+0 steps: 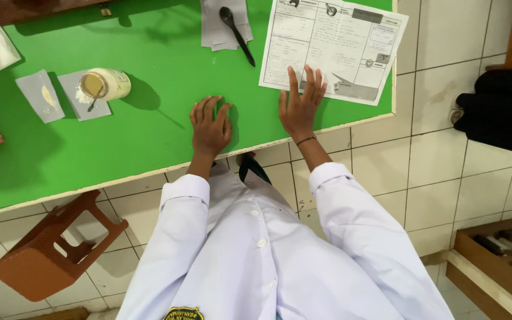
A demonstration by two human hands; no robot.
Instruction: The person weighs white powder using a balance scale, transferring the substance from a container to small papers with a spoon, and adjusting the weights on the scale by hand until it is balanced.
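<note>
White printed sheet [333, 44] under right hand's [299, 109] spread fingertips; left hand [210, 127] flat beside, empty

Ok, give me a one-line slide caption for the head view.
Left hand flat on the green table, right hand touching the printed sheet; black spoon and open jar beyond.

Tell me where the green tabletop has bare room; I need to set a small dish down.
Bare green lies left of the left hand, below the jar, and between jar and spoon. Crowded: paper squares by the jar; the right hand on the printed sheet.
</note>
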